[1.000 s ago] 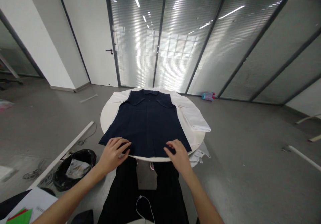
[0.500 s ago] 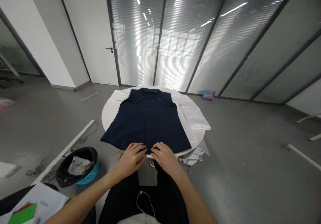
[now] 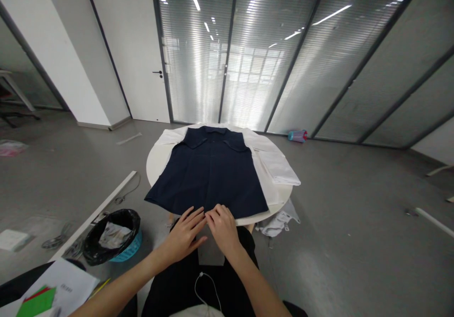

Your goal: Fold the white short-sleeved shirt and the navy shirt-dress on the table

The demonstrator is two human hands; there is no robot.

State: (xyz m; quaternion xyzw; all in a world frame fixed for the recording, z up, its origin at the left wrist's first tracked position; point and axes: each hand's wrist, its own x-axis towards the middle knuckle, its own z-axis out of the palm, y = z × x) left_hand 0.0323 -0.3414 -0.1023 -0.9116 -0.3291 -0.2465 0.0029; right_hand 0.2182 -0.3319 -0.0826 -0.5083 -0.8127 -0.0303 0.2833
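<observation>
A navy sleeveless top (image 3: 209, 175) lies spread on a round white table (image 3: 156, 165), its collar at the far side and its wide hem along the near edge. My left hand (image 3: 186, 234) rests its stretched fingertips on the middle of the hem, the thumb held apart below. Beside it, nearly touching, my right hand (image 3: 223, 229) has its fingers bent and pressed together at the hem. The cloth between those fingers is partly hidden. White fabric (image 3: 168, 137) shows on both sides beyond the navy top.
Folded white cloth (image 3: 278, 168) sits on the table's right side. Grey-white cloth (image 3: 280, 220) hangs or lies below the right edge. At the lower left stand a black-lined blue bin (image 3: 129, 248) and papers (image 3: 65, 284). A white strip (image 3: 102, 208) crosses the floor.
My right hand has moved left towards my left hand, and its fingers have drawn together. My left hand's thumb now stands away from its fingers. The top's near hem has shifted slightly.
</observation>
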